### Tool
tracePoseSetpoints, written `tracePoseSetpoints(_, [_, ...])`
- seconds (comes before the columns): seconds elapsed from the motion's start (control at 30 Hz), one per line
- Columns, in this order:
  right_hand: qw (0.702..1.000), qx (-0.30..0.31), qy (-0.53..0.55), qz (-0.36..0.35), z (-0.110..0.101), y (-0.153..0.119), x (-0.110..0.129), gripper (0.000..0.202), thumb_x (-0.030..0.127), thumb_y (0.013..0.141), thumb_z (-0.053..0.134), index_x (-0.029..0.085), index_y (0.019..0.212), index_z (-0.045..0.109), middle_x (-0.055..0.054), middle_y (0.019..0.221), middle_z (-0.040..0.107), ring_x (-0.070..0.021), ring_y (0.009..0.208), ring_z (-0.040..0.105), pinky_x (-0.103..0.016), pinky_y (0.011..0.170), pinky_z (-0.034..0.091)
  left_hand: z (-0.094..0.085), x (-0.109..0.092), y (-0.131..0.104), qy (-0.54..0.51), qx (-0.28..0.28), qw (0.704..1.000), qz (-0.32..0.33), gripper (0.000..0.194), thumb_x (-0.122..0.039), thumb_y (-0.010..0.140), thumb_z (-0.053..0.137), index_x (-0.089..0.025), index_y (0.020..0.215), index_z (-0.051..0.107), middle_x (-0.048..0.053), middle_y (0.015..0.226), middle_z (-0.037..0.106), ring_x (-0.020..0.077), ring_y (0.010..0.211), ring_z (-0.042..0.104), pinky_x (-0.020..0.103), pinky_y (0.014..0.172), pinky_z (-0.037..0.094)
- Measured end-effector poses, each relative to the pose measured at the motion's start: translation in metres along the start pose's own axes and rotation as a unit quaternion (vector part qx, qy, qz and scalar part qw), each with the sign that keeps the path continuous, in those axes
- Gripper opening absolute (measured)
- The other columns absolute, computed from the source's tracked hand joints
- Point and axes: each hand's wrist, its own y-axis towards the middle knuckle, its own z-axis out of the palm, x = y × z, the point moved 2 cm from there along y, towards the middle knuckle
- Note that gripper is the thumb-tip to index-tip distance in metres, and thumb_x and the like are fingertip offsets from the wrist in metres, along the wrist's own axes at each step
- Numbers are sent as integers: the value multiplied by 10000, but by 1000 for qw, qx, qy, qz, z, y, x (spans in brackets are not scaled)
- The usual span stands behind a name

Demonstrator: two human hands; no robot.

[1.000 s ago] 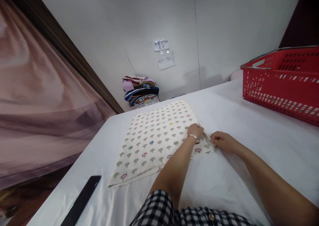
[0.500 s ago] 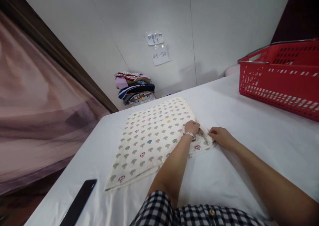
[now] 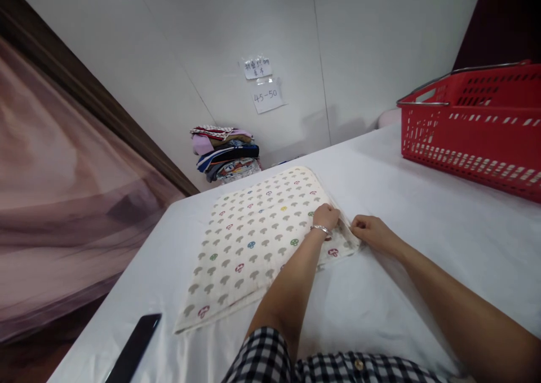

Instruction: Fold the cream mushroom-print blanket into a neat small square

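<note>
"Where did the cream fabric cloth printed with small mushrooms [image 3: 253, 248] lie?"

"On the white-covered desk [image 3: 422, 203], its far side close to the desk's far edge. The near side showed stacked borders, so I'd judge it was already folded at least once."

"How far along did it look?"

"Well on, I'd say. Most of it was spread nearly flat; the near right corner wasn't, as it was gathered between the hands."

"And the grip?"

"The left hand [image 3: 325, 218] had its fingers curled in, clamped on the cloth's right border. The right hand [image 3: 372, 232] pinched the near right corner, thumb and fingers together."

"What stood farther out?"

"A long, flat black object [image 3: 134, 346] by the desk's left edge, and a red perforated plastic basket [image 3: 486, 141] toward the far right corner. Past the far edge was a pile of folded coloured fabrics [image 3: 228, 151]."

"Anything you couldn't make out?"

"The left fingertips were tucked out of sight, and I couldn't count the layers at the corner. The left forearm covered part of the near side. The basket ran off the picture's right side, the black object off the bottom. Whatever held the pile was hidden. Of two white paper notes [image 3: 267, 97], the lower read 45-50; the upper was hard to read."
</note>
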Motion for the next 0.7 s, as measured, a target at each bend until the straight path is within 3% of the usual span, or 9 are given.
tracePoseSetpoints(0.1, [999, 3, 32, 5, 4, 1, -2, 153, 325, 723, 502, 195, 654, 543, 19, 576, 550, -113, 546, 469, -231, 516, 318, 1, -2, -1, 16, 7, 1000, 3, 149, -232, 770, 493, -174, 833, 616, 57, 738, 715, 181, 733, 673, 258, 709, 488])
tracePoseSetpoints(0.3, [995, 6, 96, -2, 10, 2, -2, 107, 290, 669, 493, 193, 625, 503, 30, 571, 494, -97, 531, 426, -225, 505, 307, -1, -7, -4, 12, -48, 998, 28, 117, -229, 766, 502, -190, 765, 613, 57, 845, 720, 186, 867, 659, 256, 769, 481])
tracePoseSetpoints(0.5, [977, 50, 203, 39, 13, 4, 0, 163, 335, 608, 523, 198, 691, 494, 56, 550, 442, -79, 476, 371, -224, 463, 285, 1, -7, -3, 40, -34, 998, 29, 155, -236, 768, 505, -175, 803, 643, 78, 879, 719, 200, 885, 656, 271, 785, 482])
tracePoseSetpoints(0.7, [971, 62, 226, 39, 13, 2, 8, 178, 331, 583, 539, 200, 693, 492, 42, 574, 476, -83, 487, 387, -231, 468, 296, 4, -10, 1, 104, -5, 994, 28, 366, -467, 795, 524, -137, 847, 672, 144, 923, 715, 265, 920, 661, 311, 778, 492])
